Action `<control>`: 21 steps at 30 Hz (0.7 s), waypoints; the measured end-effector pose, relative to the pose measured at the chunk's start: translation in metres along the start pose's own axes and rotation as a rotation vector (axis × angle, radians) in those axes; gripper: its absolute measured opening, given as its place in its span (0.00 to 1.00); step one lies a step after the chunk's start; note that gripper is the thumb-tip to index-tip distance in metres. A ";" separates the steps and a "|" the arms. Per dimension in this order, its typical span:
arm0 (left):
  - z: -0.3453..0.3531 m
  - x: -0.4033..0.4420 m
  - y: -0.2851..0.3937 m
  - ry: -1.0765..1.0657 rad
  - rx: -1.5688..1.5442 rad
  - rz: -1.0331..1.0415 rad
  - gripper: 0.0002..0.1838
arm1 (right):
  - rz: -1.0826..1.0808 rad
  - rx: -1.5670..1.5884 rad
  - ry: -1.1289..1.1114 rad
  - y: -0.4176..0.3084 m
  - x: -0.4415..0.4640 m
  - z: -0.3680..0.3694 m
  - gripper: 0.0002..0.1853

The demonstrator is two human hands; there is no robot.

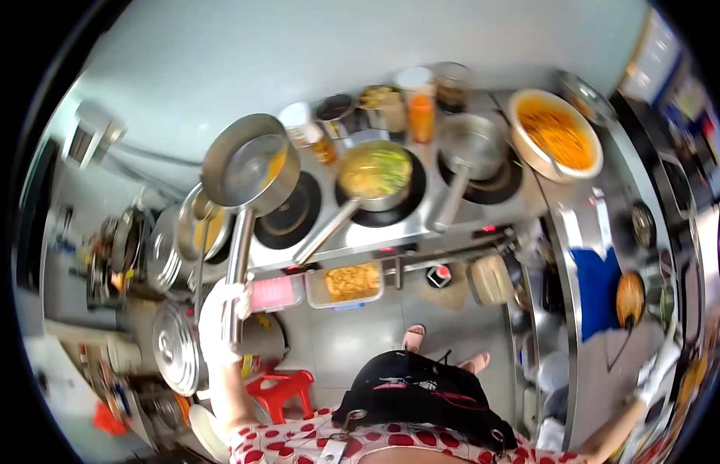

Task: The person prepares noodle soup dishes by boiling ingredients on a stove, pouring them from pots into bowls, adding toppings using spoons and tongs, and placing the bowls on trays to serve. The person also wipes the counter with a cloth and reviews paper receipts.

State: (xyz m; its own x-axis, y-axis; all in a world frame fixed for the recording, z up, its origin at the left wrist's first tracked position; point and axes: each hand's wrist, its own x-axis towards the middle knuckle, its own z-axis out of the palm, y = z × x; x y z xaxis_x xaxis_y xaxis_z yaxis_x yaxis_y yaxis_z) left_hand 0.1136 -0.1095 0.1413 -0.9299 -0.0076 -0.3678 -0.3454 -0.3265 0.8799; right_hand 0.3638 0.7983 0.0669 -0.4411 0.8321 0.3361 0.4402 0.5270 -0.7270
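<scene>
My left hand (223,315), in a pale glove, is wrapped around the long metal handle of a saucepan (250,165). The saucepan is raised over the left end of the cooktop, with some yellow liquid inside. Just beside it, a metal pot (191,233) holds something yellow, and a ladle handle (201,267) rises from it. Far to the right, my gloved right hand (658,366) reaches over the counter toward its outer edge. Its fingers look stretched out, though they are blurred. A round brown strainer-like item (630,300) and a blue cloth (596,290) lie near that hand.
A saucepan of yellow broth and greens (375,174) sits on the middle burner, another saucepan (473,143) on the right one. Jars and an orange bottle (421,118) line the wall. A bowl of orange strips (556,135) stands right. Below are a food tub (346,284) and red stool (281,393).
</scene>
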 end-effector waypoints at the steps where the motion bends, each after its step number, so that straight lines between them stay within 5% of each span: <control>1: -0.016 0.010 0.001 0.039 -0.020 0.015 0.18 | -0.014 0.015 -0.006 -0.007 -0.011 0.004 0.13; 10: -0.150 0.093 -0.081 0.108 -0.289 -0.153 0.10 | 0.003 -0.110 0.102 -0.007 -0.045 -0.012 0.14; 14: -0.146 0.119 -0.113 0.096 -0.325 -0.227 0.08 | 0.162 0.208 0.322 -0.088 -0.089 0.012 0.10; 18: -0.134 0.134 -0.144 0.058 -0.162 -0.066 0.11 | -0.279 -0.311 0.479 -0.063 -0.077 0.001 0.13; 19: -0.129 0.136 -0.151 0.144 0.168 0.008 0.12 | -0.382 -0.430 0.503 -0.057 -0.075 -0.004 0.14; 21: -0.112 0.135 -0.143 0.152 0.066 -0.138 0.12 | -0.230 -0.444 0.433 -0.045 -0.076 -0.008 0.14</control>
State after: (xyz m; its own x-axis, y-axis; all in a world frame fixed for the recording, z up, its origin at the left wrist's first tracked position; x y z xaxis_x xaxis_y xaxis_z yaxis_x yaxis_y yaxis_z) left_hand 0.0521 -0.1691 -0.0679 -0.8451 -0.1114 -0.5228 -0.4802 -0.2717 0.8340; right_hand 0.3838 0.7130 0.0789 -0.2492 0.6351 0.7312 0.6938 0.6438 -0.3227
